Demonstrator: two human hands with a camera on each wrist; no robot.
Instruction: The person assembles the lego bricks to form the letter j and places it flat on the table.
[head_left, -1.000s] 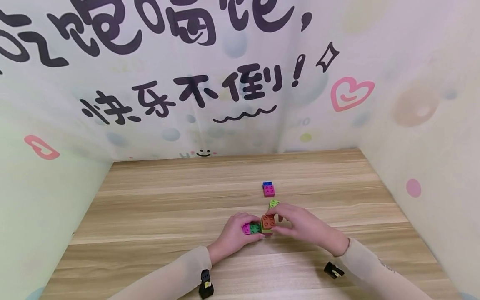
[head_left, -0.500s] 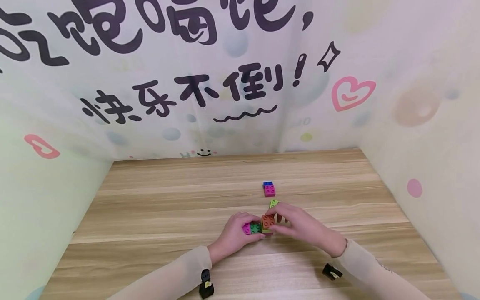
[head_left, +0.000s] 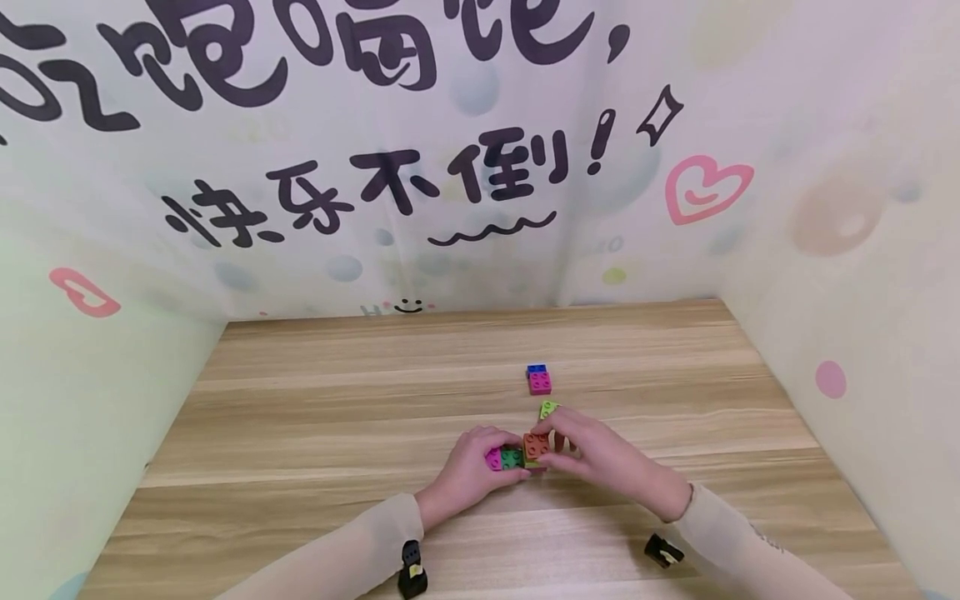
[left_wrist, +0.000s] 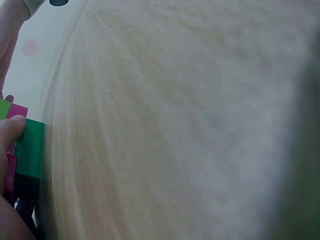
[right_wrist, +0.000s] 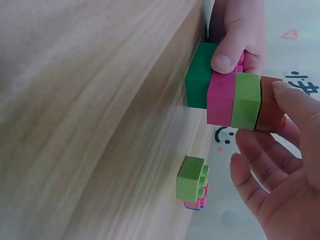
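Observation:
My left hand (head_left: 468, 471) grips a small build of toy building bricks, its thumb lying along the front. In the right wrist view the build has a dark green brick (right_wrist: 200, 75) at the bottom, a magenta brick (right_wrist: 220, 99) on it, then a lime brick (right_wrist: 245, 101). A brown-orange brick (right_wrist: 268, 105) lies over the lime one, a thin dark line between them. Thumb and fingers of my right hand (head_left: 611, 450) pinch this brown-orange brick. Another magenta brick (head_left: 492, 458) shows beside the left hand's palm, partly covered by it.
A loose lime brick (head_left: 547, 409) lies just behind the right hand, partly hidden by it. Farther back are a magenta brick (head_left: 540, 383) and a blue brick (head_left: 536, 368). The wood-grain table (head_left: 337, 400) is bordered by printed cloth walls (head_left: 360, 250).
Both hands stay at the build with the same holds. The right wrist and forearm shift very slightly; the bricks keep their places.

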